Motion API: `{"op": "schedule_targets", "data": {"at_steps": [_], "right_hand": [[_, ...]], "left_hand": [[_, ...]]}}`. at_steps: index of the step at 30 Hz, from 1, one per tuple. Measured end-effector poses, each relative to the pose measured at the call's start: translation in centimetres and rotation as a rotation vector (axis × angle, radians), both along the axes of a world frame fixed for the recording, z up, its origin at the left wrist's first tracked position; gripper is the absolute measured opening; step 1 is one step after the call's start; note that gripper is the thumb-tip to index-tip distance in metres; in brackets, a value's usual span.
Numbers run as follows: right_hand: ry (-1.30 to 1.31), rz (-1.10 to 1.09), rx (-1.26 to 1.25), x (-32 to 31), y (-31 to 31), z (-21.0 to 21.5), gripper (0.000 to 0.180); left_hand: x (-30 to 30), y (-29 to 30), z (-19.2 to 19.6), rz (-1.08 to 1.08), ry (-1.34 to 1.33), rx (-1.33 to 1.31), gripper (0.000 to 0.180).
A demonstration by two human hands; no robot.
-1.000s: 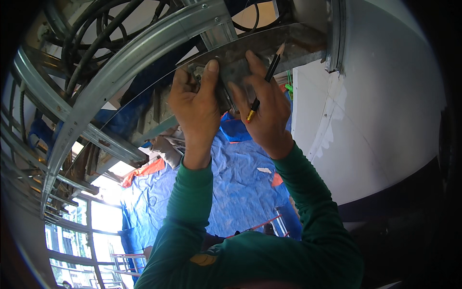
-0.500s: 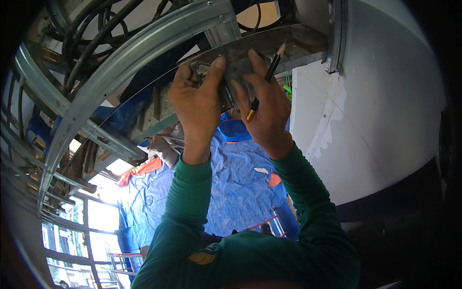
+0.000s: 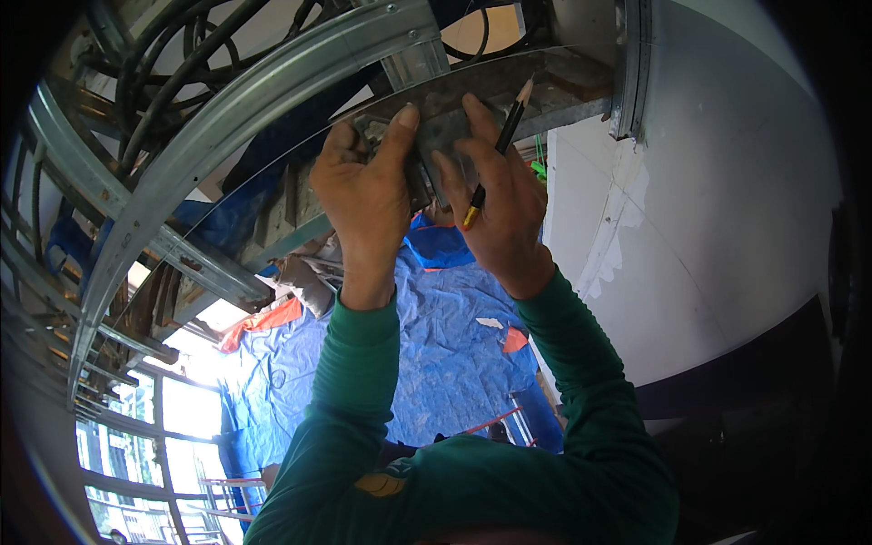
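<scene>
My left hand point(image 3: 365, 204) is raised to the dark ledge, with thumb and fingers bent around something small that I cannot make out. My right hand point(image 3: 504, 204) is beside it and carries a black pencil point(image 3: 511, 127) between its fingers. The pencil's sharpened tip points up and to the right, and its gold end faces down. Thumb and fingers of the right hand also rest against the dark metal face of the ledge point(image 3: 572, 84). A thin line runs along the ledge's upper edge, past both hands. What lies behind the fingers is partly hidden.
A curved galvanized metal stud point(image 3: 213, 150) arches over the upper left, with thick black cables point(image 3: 150, 100) behind it. White wall board point(image 3: 677, 227) with patched joints stands to the right. Below lies blue tarpaulin point(image 3: 445, 345). Bright windows point(image 3: 127, 436) are at lower left.
Both hands keep nearly the same pose on the ledge, and the pencil stays in my right hand. The view has shifted very slightly.
</scene>
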State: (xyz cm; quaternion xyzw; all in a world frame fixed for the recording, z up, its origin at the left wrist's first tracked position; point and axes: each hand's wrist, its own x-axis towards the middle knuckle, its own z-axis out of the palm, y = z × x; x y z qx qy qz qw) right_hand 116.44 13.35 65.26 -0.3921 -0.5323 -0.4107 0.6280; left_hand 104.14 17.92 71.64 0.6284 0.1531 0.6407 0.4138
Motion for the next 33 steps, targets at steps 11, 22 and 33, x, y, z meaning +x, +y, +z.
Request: {"op": "schedule_targets", "data": {"at_steps": [11,22,33], "right_hand": [[0.007,0.001,-0.032,0.0,-0.1,-0.1,0.033],[-0.068,0.145,-0.108,1.6,-6.5,1.5,0.045],[-0.046,0.358,-0.156,3.7,-9.0,5.4,0.029]], "left_hand": [[0.1,-0.2,0.2,0.01,-0.011,-0.026,0.021],[-0.2,-0.1,0.5,0.054,0.036,0.026,0.026],[0.3,0.2,0.3,0.055,0.021,0.012,0.026]]}}
